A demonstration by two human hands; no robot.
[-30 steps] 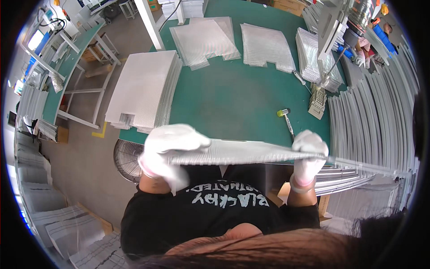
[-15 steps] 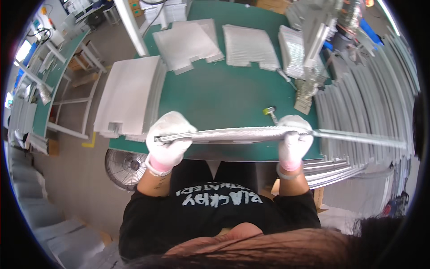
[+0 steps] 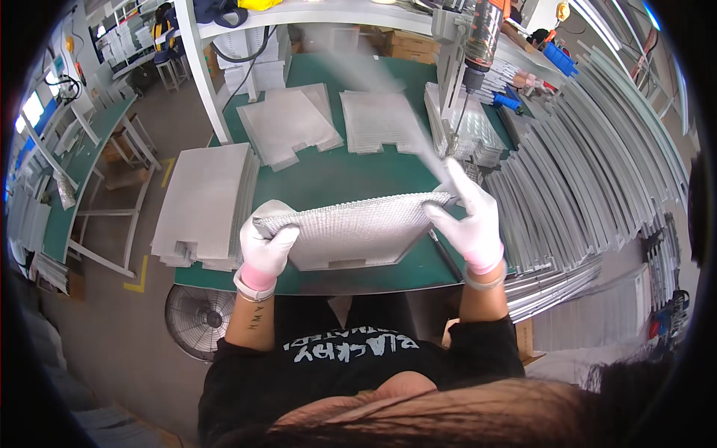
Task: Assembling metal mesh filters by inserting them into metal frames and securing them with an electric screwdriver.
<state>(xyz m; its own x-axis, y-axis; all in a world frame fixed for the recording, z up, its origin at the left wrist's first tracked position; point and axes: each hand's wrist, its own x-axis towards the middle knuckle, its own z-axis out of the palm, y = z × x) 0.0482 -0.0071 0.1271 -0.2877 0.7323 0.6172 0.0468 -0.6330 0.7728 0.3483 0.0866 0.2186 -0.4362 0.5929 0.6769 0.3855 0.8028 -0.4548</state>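
I hold a silver mesh panel (image 3: 351, 228) upright and slightly tilted above the near side of the green table. My white-gloved left hand (image 3: 267, 243) is closed round its left end, thumb in front. At the right corner, my right hand (image 3: 476, 220) has the thumb against the panel and the fingers stretched upward. From those fingertips a long pale strip (image 3: 403, 112), smeared by motion, slants up and away to the left; the exact grip on it is unclear. A dark tool handle (image 3: 446, 256) lies on the table beside the panel, its head hidden.
Stacks of notched mesh sheets stand at left (image 3: 202, 198), far left (image 3: 287, 123) and far middle (image 3: 377, 123). A drill (image 3: 485, 37) hangs at the far right. Many long metal strips (image 3: 582, 172) fill the right side. Another person's hand (image 3: 529, 80) is beyond. A fan (image 3: 198, 321) stands below.
The strip has swung from pointing right to pointing away and left. My right hand's fingers have straightened upward. The panel has tilted, showing more of its face, and the view has shifted.
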